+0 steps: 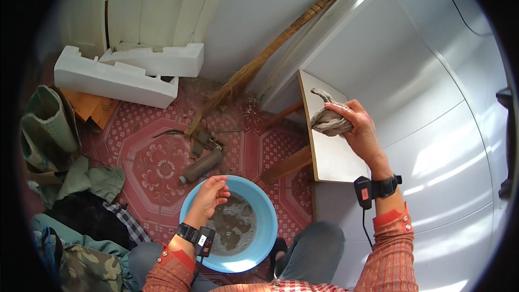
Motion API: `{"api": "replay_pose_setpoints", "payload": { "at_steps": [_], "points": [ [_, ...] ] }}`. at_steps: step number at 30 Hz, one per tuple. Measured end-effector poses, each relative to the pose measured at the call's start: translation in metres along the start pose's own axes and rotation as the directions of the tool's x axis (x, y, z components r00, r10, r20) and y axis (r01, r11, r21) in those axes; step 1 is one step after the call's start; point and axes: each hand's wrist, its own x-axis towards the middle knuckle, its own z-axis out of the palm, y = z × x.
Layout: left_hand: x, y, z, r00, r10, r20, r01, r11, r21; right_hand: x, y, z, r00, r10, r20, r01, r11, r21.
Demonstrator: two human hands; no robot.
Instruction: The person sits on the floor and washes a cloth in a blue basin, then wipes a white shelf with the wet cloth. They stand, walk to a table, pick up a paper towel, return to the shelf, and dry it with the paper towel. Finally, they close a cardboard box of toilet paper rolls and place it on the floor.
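Observation:
My right hand [359,127] holds a bunched, damp-looking grey-brown cloth [330,121] over the white top of a small wooden stool or table [338,162]. One end of the cloth curls upward. My left hand [211,196] is over the upper left rim of a light blue plastic basin [267,227], its fingers slightly curled with nothing in them. Murky brown water [233,227] with foam stands in the basin, which is on the floor between my knees. Both wrists wear black straps with small devices.
A straw broom [263,54] leans against the wall. A dusty bottle [202,166] and debris lie on the red patterned tiles. White foam packing pieces [113,81], an orange box [91,107], green boots [48,125] and piled clothes [87,215] are at the left.

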Motion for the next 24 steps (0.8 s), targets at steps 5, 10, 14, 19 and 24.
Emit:
{"api": "replay_pose_setpoints", "payload": {
  "at_steps": [5, 10, 14, 19, 24],
  "points": [
    [0.009, -0.018, -0.006, 0.998, -0.055, -0.032, 0.057, 0.996, 0.063, -0.009, 0.033, 0.038, 0.821, -0.44, 0.364, 0.505, 0.857, -0.104],
    [0.007, -0.03, -0.003, 0.99, -0.065, -0.122, 0.079, 0.99, 0.119, -0.026, 0.07, 0.109, 0.571, -0.539, 0.619, 0.79, 0.567, -0.235],
    [0.011, -0.031, 0.008, 0.985, 0.031, -0.169, -0.003, 0.986, 0.165, 0.036, 0.136, 0.123, 0.881, -0.286, 0.376, 0.471, 0.592, -0.654],
    [0.01, -0.028, 0.051, 0.979, -0.016, -0.201, 0.054, 0.981, 0.184, 0.047, 0.207, 0.049, 0.965, -0.127, -0.227, -0.034, 0.804, -0.594],
    [0.037, -0.031, 0.153, 0.997, -0.051, 0.05, 0.034, 0.956, 0.293, -0.02, 0.224, 0.051, 0.959, 0.047, -0.28, -0.107, 0.973, -0.204]
  ]
}}
